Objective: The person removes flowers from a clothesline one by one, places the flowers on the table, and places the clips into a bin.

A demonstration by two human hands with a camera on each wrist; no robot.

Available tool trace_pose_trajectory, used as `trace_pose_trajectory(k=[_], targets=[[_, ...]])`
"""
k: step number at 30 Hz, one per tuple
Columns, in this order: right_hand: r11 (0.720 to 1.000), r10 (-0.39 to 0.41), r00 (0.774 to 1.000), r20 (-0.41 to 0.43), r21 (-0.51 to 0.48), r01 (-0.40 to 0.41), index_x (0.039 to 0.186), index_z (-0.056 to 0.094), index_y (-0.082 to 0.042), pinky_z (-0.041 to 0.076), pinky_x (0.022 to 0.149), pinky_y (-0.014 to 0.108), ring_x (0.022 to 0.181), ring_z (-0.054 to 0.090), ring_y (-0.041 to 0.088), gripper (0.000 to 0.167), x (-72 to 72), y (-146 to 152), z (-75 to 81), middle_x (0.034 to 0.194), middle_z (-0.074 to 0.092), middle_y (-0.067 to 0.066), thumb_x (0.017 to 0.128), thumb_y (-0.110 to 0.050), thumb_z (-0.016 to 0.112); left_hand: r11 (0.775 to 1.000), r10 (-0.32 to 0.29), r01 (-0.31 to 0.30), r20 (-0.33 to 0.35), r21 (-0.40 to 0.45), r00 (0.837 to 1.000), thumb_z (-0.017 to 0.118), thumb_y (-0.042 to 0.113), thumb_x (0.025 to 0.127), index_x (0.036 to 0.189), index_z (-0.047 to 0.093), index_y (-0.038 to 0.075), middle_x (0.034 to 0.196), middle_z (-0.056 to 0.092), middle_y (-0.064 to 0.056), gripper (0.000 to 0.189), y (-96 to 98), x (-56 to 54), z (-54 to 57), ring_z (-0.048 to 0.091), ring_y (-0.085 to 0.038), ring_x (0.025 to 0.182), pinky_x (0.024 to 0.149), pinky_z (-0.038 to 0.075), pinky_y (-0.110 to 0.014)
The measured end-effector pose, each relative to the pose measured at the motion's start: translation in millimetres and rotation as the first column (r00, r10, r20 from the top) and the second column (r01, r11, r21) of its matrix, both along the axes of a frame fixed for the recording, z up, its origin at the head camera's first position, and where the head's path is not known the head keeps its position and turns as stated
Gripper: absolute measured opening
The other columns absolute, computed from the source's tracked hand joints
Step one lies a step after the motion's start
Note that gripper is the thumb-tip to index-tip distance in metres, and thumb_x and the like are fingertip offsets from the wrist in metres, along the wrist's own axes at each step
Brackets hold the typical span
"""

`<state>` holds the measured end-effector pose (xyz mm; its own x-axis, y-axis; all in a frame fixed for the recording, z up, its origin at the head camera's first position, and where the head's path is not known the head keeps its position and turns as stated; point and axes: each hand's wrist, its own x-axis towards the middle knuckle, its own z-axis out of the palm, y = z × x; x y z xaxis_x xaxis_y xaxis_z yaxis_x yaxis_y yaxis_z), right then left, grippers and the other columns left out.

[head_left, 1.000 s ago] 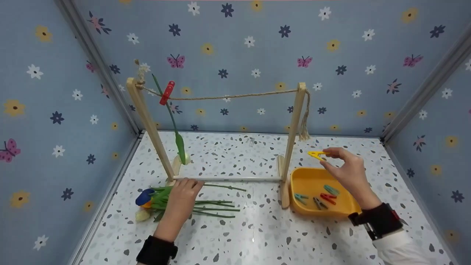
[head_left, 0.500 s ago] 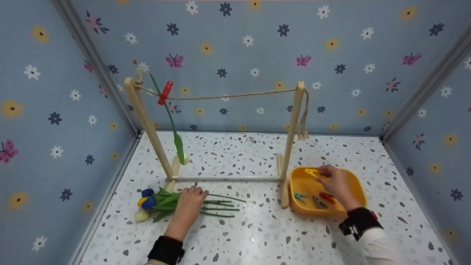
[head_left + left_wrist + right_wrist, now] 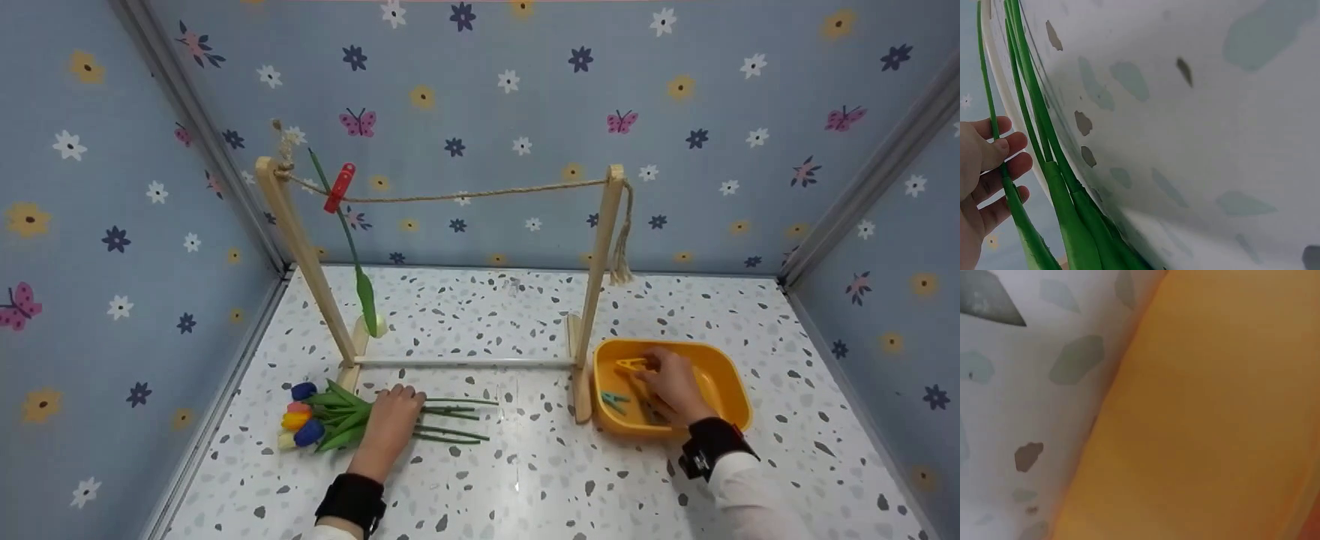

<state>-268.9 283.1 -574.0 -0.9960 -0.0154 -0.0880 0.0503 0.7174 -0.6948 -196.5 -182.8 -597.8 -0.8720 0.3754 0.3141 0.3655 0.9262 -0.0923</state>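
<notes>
At the lower left, a bunch of artificial tulips (image 3: 341, 416) lies on the speckled table with its blue, yellow, pink and white heads to the left. My left hand (image 3: 396, 420) is over the stems. The left wrist view shows its thumb and fingers pinching one tulip stem (image 3: 989, 93), apart from the others. On the right, my right hand (image 3: 671, 382) reaches into a yellow basin (image 3: 724, 360) and holds a yellow clothespin (image 3: 631, 364) by the fingertips. A teal clothespin (image 3: 613, 400) lies in the basin; the hand hides other clothespins. The right wrist view shows mainly the basin's outer wall (image 3: 1202, 410).
A wooden frame (image 3: 600, 270) stands mid-table with a twine line (image 3: 472, 196) across its top. A red clothespin (image 3: 340, 187) fastens one white tulip (image 3: 365, 300) to the line, head down. Patterned walls (image 3: 495, 97) close in the back and sides.
My right hand has lowered the yellow clothespin from above the basin's back edge into the basin. The left hand has shifted nearer and slightly right, and the tulip heads have moved.
</notes>
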Motion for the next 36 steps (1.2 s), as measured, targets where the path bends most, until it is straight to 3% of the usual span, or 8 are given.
trace_pose_trajectory(k=[5,11,16,25,30,36], targets=[[0.997,0.004,0.997,0.076,-0.082,0.002,0.119,0.060,-0.002,0.053,0.068,0.030,0.084,0.059,0.023,0.033,-1.9,-5,-7.0,0.110,0.064,0.016,0.087,-0.007,0.066,1.000,0.015,-0.016,0.029,0.010,0.999,0.071,-0.002,0.076,0.082,0.070,0.007,0.079,0.063,-0.009,0.011,0.2,-0.4,-7.6,0.057,-0.025,0.074,0.064,0.049,-0.040],[0.999,0.041,0.998,0.040,0.008,-0.042,0.115,0.063,-0.002,0.053,0.082,0.038,0.093,0.062,0.023,0.033,-4.6,-10,-12.6,0.106,0.067,0.015,0.084,-0.009,0.070,1.000,0.030,-0.030,0.059,0.008,0.998,0.071,-0.001,0.076,0.081,0.069,0.006,0.079,0.062,-0.009,0.009,1.1,-0.7,-12.3,0.057,-0.025,0.073,0.062,0.049,-0.040],[0.999,0.038,0.998,0.046,0.023,-0.039,0.115,0.063,-0.002,0.053,0.083,0.039,0.094,0.062,0.023,0.032,-4.7,-11,-14.2,0.106,0.067,0.015,0.084,-0.008,0.070,0.999,0.034,-0.035,0.090,0.017,0.995,0.071,-0.001,0.076,0.083,0.069,0.005,0.081,0.062,-0.010,0.010,1.2,0.6,-12.0,0.057,-0.026,0.076,0.064,0.049,-0.041],[0.991,0.013,0.992,0.124,0.128,-0.029,0.115,0.062,0.001,0.052,0.078,0.038,0.085,0.058,0.022,0.033,-6.2,-13,-17.3,0.106,0.064,0.017,0.083,-0.005,0.069,1.000,0.020,-0.022,0.073,0.022,0.997,0.066,-0.007,0.077,0.084,0.069,0.006,0.082,0.063,-0.010,0.015,0.0,1.6,-14.1,0.058,-0.026,0.077,0.063,0.049,-0.040],[0.983,0.038,0.998,0.055,0.179,-0.047,0.109,0.064,0.006,0.050,0.080,0.042,0.083,0.056,0.024,0.032,-5.8,-14,-21.2,0.100,0.065,0.019,0.079,-0.003,0.070,0.999,0.020,-0.023,0.092,0.035,0.996,0.068,-0.008,0.076,0.087,0.069,0.005,0.086,0.063,-0.011,0.017,-0.5,3.8,-12.7,0.059,-0.027,0.081,0.066,0.049,-0.041],[0.986,0.025,0.998,0.065,0.163,-0.035,0.119,0.059,0.006,0.046,0.093,0.048,0.099,0.054,0.031,0.040,-5.7,-18,-14.2,0.116,0.057,0.023,0.084,-0.009,0.068,0.999,0.019,-0.024,0.101,0.041,0.995,0.067,-0.009,0.076,0.089,0.069,0.004,0.087,0.064,-0.011,0.018,-1.5,4.1,-10.9,0.059,-0.027,0.082,0.067,0.050,-0.041]])
